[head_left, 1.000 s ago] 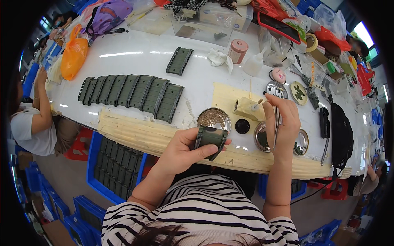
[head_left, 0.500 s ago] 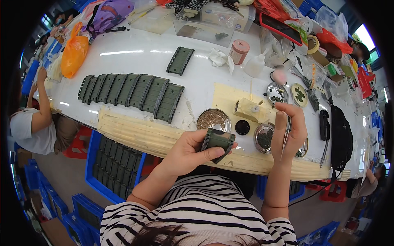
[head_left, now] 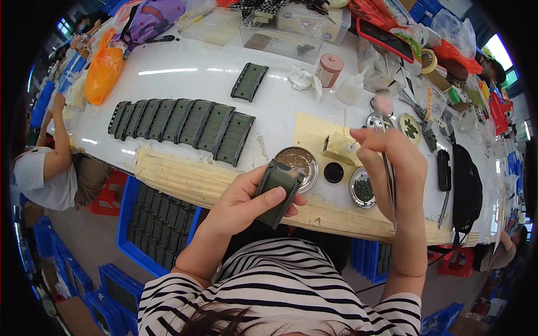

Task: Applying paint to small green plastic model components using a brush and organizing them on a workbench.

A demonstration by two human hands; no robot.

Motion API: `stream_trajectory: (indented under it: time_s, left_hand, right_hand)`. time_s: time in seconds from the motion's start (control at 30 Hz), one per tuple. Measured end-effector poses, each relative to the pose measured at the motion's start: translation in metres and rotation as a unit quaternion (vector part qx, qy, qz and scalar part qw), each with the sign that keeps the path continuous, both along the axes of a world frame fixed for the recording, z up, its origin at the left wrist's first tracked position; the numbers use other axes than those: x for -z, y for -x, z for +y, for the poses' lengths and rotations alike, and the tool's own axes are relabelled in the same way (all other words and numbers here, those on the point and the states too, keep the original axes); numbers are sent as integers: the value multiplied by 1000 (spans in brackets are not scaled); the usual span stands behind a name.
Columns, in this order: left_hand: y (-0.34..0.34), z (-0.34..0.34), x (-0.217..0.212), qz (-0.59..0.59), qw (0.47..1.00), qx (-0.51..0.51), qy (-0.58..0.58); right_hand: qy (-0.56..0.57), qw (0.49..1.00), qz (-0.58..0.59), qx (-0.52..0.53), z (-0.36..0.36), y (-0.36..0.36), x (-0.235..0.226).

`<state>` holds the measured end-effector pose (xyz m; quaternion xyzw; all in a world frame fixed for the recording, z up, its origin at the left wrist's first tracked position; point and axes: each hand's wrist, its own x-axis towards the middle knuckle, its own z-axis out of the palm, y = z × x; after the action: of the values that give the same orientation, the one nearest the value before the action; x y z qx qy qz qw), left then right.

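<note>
Nearest the body, the left hand gripped a curved green plate just in front of the table edge, thumb pressed across its face and the other fingers bent behind it. The plate was tilted, its face up, probably so that the eyes had a clear look at it while the thumb steadied it without covering much.

Off to the right, the right hand was raised, its fingers curled round metal tweezers lying along the palm, perhaps tucked there to free the fingertips; whether these pinched anything else could not be told.

Below the table on the left, a blue bin held more such plates in rows, within easy reach of that side. The yellow padding along the table edge seemed meant to cushion the forearms.

Just beyond, a dish of brown bits, a black cap and a dish of green bits stood close together, apparently to shorten each reach. A yellow block sat behind them.

Farther left, a row of plates lay overlapping, likely to save room, with a single plate set apart beyond. A pink tin stood farther back, out of the hands' way.
</note>
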<state>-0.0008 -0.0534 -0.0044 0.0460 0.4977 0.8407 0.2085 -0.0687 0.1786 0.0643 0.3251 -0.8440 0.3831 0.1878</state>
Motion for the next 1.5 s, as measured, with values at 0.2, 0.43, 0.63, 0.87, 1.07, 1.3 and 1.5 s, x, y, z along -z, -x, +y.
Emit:
stream_trajectory:
  time_s: [0.2,0.43,0.63,0.87,1.07,1.3,1.5]
  left_hand:
    - [-2,-3,-2,33,999,-20,9]
    - [-5,-15,-1,51,999,7,-3]
    - [-3,-21,1,71,997,-22,26]
    - [0,-21,-3,69,997,1,16]
    - [-2,-13,-1,76,996,8,42]
    - [-3,-15,-6,66,997,23,30]
    - [-1,-16,-3,110,993,32,29]
  right_hand:
    - [-304,949,43,-70,-47,118,2]
    - [-454,888,35,-59,-82,175,53]
    - [-327,938,-68,-89,-82,134,-3]
    - [-94,952,-166,-241,-70,28,-40]
    - [-144,953,-101,-249,-69,21,-37]
    - [-100,962,-102,-231,-64,32,-44]
    - [1,990,-64,-122,-67,39,-37]
